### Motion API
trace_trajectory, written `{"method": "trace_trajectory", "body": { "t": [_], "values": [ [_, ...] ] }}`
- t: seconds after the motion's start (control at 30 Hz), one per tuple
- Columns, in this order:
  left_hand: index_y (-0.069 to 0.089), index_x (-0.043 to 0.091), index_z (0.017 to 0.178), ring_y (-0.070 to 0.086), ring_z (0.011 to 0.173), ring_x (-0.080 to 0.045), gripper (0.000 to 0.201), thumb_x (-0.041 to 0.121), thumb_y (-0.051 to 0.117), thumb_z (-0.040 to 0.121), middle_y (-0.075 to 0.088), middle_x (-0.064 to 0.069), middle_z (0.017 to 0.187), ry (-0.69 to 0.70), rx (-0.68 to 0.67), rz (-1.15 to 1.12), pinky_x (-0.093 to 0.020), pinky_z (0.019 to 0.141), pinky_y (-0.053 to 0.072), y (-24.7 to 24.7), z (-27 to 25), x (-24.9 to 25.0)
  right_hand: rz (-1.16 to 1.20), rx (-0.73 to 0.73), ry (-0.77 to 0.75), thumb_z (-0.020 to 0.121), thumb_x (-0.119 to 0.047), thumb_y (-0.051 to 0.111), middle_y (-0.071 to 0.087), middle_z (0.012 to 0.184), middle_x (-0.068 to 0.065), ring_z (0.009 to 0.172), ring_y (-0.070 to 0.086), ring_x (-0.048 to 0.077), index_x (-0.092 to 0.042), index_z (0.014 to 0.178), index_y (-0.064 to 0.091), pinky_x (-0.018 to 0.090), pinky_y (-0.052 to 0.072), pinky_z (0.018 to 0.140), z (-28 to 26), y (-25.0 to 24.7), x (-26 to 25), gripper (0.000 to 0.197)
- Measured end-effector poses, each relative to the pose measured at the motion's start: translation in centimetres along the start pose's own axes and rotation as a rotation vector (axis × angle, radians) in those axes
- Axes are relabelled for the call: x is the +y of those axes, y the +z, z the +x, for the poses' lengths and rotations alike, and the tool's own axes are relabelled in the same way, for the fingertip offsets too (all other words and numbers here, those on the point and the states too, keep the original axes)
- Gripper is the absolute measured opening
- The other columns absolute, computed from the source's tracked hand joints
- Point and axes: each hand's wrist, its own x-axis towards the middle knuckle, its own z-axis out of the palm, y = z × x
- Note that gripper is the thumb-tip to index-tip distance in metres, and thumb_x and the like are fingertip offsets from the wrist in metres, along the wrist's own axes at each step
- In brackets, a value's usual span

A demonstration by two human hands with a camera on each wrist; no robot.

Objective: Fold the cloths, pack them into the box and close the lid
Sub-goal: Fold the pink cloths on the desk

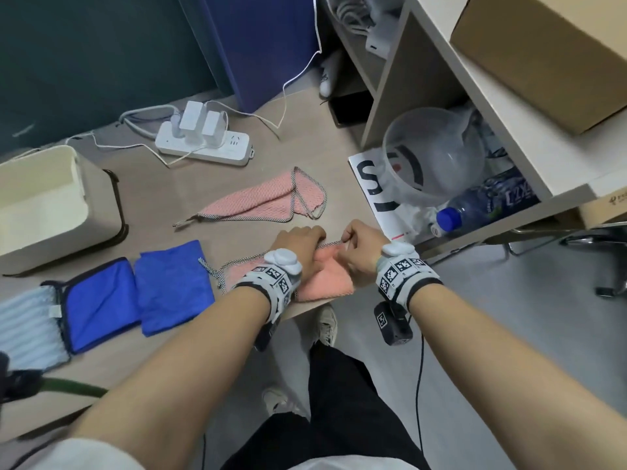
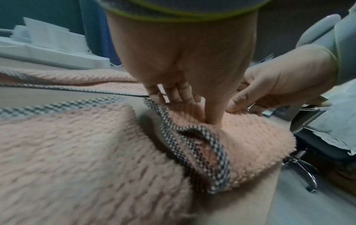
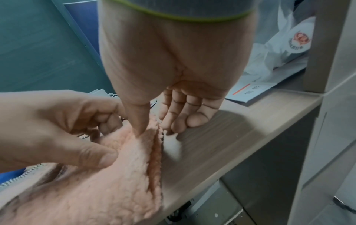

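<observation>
A pink fleecy cloth (image 1: 325,279) with a checked border lies partly folded at the table's near edge. My left hand (image 1: 298,242) and right hand (image 1: 359,245) both pinch its far edge, close together. In the left wrist view the thumb of my left hand (image 2: 192,112) presses into the pink cloth (image 2: 77,152). In the right wrist view my right hand (image 3: 154,126) pinches the doubled cloth (image 3: 96,182) between thumb and fingers. A second pink cloth (image 1: 264,201) lies crumpled farther back. Two folded blue cloths (image 1: 173,286) (image 1: 98,300) and a striped pale blue one (image 1: 27,323) lie to the left. The cream box (image 1: 44,201) stands open at far left.
A white power strip (image 1: 203,144) with chargers and cables sits at the back. To the right, a shelf unit holds a clear plastic bowl (image 1: 431,154), a water bottle (image 1: 475,205) and a cardboard box (image 1: 549,52). A chair base (image 1: 593,245) stands on the floor at right.
</observation>
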Motion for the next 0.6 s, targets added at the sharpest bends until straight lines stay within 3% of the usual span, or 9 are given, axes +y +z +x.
{"method": "trace_trajectory", "body": {
  "t": [0.1, 0.2, 0.27, 0.33, 0.4, 0.5, 0.53, 0.6],
  "values": [
    [0.06, 0.026, 0.118, 0.059, 0.102, -0.027, 0.034, 0.042, 0.063, 0.089, 0.062, -0.003, 0.115, -0.046, -0.029, 0.004, -0.037, 0.082, 0.045, 0.5, 0.0, 0.9, -0.011, -0.037, -0.02, 0.069, -0.044, 0.085, 0.062, 0.096, -0.002, 0.083, 0.06, 0.02, -0.028, 0.101, 0.057, 0.034, 0.049, 0.073, -0.8, 0.1, 0.0, 0.045],
    [0.061, 0.026, 0.115, 0.057, 0.094, -0.028, 0.033, 0.039, 0.062, 0.085, 0.05, -0.005, 0.116, -0.064, -0.006, -0.116, -0.035, 0.076, 0.048, 0.7, -1.3, 1.0, -0.071, -0.054, -0.027, 0.059, -0.055, 0.082, 0.048, 0.105, -0.002, 0.088, 0.055, 0.02, -0.024, 0.103, 0.058, 0.032, 0.045, 0.078, -2.1, 0.1, -0.5, 0.059],
    [0.055, 0.024, 0.111, 0.056, 0.088, -0.026, 0.031, 0.037, 0.06, 0.084, 0.051, -0.004, 0.114, -0.066, 0.012, -0.236, -0.033, 0.073, 0.046, 0.6, -2.3, 0.9, -0.163, -0.082, -0.005, 0.056, -0.058, 0.081, 0.046, 0.104, 0.001, 0.089, 0.053, 0.022, -0.022, 0.087, 0.056, 0.036, 0.05, 0.079, -2.8, -0.1, -0.9, 0.053],
    [0.046, 0.028, 0.1, 0.057, 0.077, -0.026, 0.025, 0.036, 0.061, 0.083, 0.061, -0.006, 0.098, -0.11, 0.056, -0.344, -0.031, 0.065, 0.041, -0.1, -4.2, 0.5, -0.196, -0.125, -0.014, 0.064, -0.049, 0.087, 0.049, 0.096, 0.002, 0.085, 0.054, 0.022, -0.022, 0.073, 0.053, 0.035, 0.051, 0.069, -3.8, 0.0, -1.6, 0.044],
    [0.041, 0.031, 0.098, 0.059, 0.073, -0.026, 0.031, 0.038, 0.066, 0.081, 0.063, -0.005, 0.086, -0.187, 0.106, -0.473, -0.031, 0.059, 0.039, -0.3, -5.0, 0.2, -0.106, -0.147, -0.011, 0.074, -0.034, 0.087, 0.056, 0.082, -0.001, 0.076, 0.055, 0.021, -0.02, 0.073, 0.056, 0.029, 0.043, 0.06, -3.9, -0.3, -1.8, 0.034],
    [0.044, 0.03, 0.114, 0.063, 0.078, -0.023, 0.048, 0.039, 0.074, 0.077, 0.065, -0.002, 0.093, -0.287, 0.218, -0.652, -0.034, 0.065, 0.05, -0.5, -7.8, -1.0, 0.104, -0.124, -0.029, 0.075, -0.023, 0.085, 0.062, 0.075, -0.001, 0.073, 0.056, 0.019, -0.02, 0.075, 0.058, 0.033, 0.051, 0.071, -4.5, -0.3, -3.3, 0.027],
    [0.044, 0.029, 0.119, 0.065, 0.08, -0.022, 0.054, 0.04, 0.076, 0.077, 0.066, -0.001, 0.097, -0.309, 0.247, -0.708, -0.036, 0.069, 0.054, -0.4, -8.7, -1.6, 0.181, -0.109, -0.043, 0.076, -0.019, 0.084, 0.066, 0.078, 0.002, 0.074, 0.06, 0.02, -0.02, 0.078, 0.059, 0.038, 0.055, 0.077, -4.6, 0.0, -3.9, 0.025],
    [0.042, 0.03, 0.126, 0.068, 0.081, -0.021, 0.061, 0.043, 0.078, 0.078, 0.068, 0.002, 0.102, -0.365, 0.284, -0.795, -0.037, 0.073, 0.059, 0.0, -10.7, -3.2, 0.28, -0.111, -0.073, 0.082, -0.013, 0.081, 0.072, 0.088, 0.006, 0.08, 0.066, 0.024, -0.019, 0.089, 0.06, 0.043, 0.058, 0.078, -5.0, 1.1, -5.5, 0.023]
  ]
}}
